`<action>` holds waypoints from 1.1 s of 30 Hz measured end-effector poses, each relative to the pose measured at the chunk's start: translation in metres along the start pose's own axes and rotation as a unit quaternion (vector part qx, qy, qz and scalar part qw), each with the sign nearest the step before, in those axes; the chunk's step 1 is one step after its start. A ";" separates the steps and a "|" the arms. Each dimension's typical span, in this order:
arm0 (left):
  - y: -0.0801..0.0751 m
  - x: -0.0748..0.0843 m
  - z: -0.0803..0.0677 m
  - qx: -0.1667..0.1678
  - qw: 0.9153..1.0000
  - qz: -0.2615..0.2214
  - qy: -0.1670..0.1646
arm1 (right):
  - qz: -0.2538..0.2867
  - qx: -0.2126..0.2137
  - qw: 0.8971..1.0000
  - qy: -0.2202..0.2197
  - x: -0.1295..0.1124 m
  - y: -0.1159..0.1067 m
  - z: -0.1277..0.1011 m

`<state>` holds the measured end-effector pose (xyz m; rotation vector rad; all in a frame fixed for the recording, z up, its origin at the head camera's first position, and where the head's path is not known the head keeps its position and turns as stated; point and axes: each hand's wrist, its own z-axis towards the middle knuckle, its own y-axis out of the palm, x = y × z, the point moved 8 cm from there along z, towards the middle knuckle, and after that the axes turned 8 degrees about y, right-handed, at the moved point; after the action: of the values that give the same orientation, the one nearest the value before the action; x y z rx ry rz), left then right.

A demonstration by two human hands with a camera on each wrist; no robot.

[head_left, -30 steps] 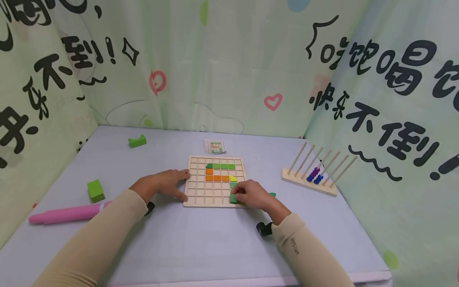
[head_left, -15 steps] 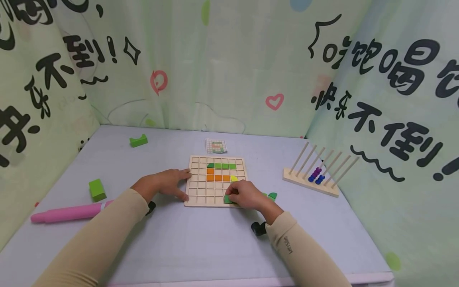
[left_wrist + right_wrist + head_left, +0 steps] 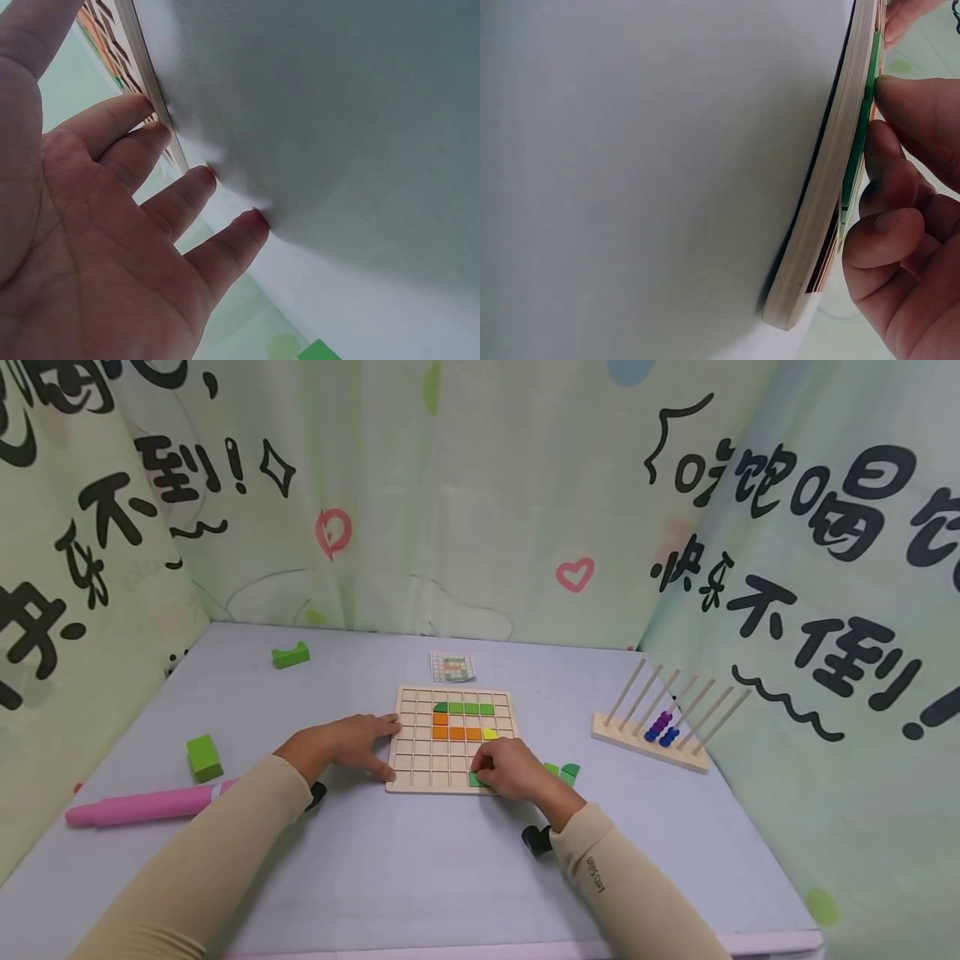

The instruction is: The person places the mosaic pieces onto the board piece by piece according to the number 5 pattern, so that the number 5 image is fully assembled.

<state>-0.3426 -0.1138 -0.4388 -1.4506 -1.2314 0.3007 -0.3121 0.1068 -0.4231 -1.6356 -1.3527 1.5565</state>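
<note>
A wooden grid board (image 3: 420,760) lies in the middle of the table, with green, orange and yellow tiles (image 3: 459,720) set in its upper squares. My left hand (image 3: 352,742) rests flat at the board's left edge (image 3: 154,90), its straight fingertips (image 3: 196,178) touching the table. My right hand (image 3: 510,768) is curled over the board's lower right corner. It pinches a green tile (image 3: 475,780) against the bottom row. In the right wrist view its fingertips (image 3: 904,97) press that green tile (image 3: 859,135) against the board (image 3: 817,210).
Two loose green pieces (image 3: 562,770) lie just right of the board, and a pattern card (image 3: 452,667) lies behind it. A peg rack with beads (image 3: 660,731) stands at the right. A green block (image 3: 203,757), a pink tube (image 3: 142,807) and a green arch piece (image 3: 290,654) lie at the left. Cloth walls enclose three sides.
My right hand has slid a little left along the board's bottom row with the green tile, uncovering the loose green pieces on the table. The left hand has stayed put.
</note>
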 end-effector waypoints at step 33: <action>0.001 0.000 0.002 -0.009 1.000 0.009 -0.005 | 0.018 0.044 0.994 0.101 0.123 -0.054 -0.044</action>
<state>-0.3432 -0.1129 -0.4405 -1.4779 -1.2327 0.3084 -0.3061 0.2478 -0.4202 -1.7186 -1.1390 1.4070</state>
